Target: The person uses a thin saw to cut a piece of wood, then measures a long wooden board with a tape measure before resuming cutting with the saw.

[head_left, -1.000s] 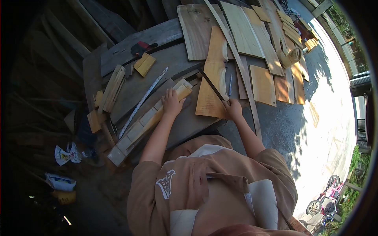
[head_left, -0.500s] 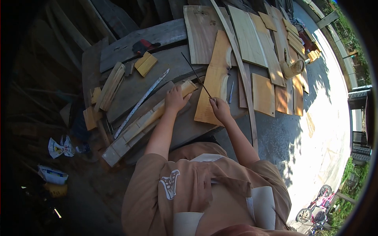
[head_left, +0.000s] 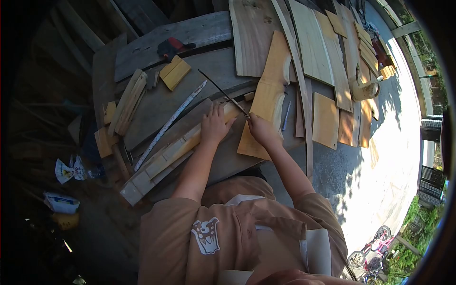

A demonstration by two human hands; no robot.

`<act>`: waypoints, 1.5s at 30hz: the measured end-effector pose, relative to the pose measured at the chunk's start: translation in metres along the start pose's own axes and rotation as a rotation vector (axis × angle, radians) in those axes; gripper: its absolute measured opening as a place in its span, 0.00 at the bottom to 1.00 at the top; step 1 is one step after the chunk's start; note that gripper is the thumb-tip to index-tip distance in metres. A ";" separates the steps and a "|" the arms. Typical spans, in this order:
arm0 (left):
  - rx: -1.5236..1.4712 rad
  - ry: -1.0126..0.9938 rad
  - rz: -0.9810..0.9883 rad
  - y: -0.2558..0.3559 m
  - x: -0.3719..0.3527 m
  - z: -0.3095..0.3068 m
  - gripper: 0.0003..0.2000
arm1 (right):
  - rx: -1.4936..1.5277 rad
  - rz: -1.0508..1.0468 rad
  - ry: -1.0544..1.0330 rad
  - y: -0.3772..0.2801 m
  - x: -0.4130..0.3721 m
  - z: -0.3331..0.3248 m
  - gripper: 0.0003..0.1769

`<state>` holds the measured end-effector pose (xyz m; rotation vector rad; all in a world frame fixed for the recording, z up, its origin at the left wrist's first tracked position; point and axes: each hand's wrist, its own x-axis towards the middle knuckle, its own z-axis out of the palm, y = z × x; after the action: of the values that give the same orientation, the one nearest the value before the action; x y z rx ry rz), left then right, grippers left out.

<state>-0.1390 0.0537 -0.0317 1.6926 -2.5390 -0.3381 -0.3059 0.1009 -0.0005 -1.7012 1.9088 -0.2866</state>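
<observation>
My left hand (head_left: 215, 125) presses on the upper end of a long pale wood piece (head_left: 178, 147), its fingers slightly spread over the top. My right hand (head_left: 261, 129) is closed round the near end of a thin dark blade (head_left: 223, 93), which slants up and to the left, across the end of the wood beyond my left fingers. A yellowish board with a wavy edge (head_left: 270, 97) lies under and beside my right hand. Left of my left hand is a narrow whitish strip (head_left: 171, 124).
A red and black cap (head_left: 175, 47) and a small yellow block (head_left: 175, 72) lie farther back. Boards (head_left: 310, 42) cover the right side, with a tan container (head_left: 365, 89) on them. A blue pen-like item (head_left: 287, 116) lies right of my right hand. Bags (head_left: 61, 202) are at lower left.
The blade has come left and lower, now over the wood's end, as my right hand moved slightly left. My left hand stays on the wood. The whole view has shifted a little.
</observation>
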 end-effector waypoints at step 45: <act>-0.134 -0.043 0.074 -0.008 0.014 -0.012 0.26 | -0.055 0.035 0.010 0.028 -0.064 -0.013 0.15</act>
<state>-0.1346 0.0364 -0.0231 1.5571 -2.5369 -0.5313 -0.3344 0.1652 0.0130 -1.7026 1.9683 -0.2308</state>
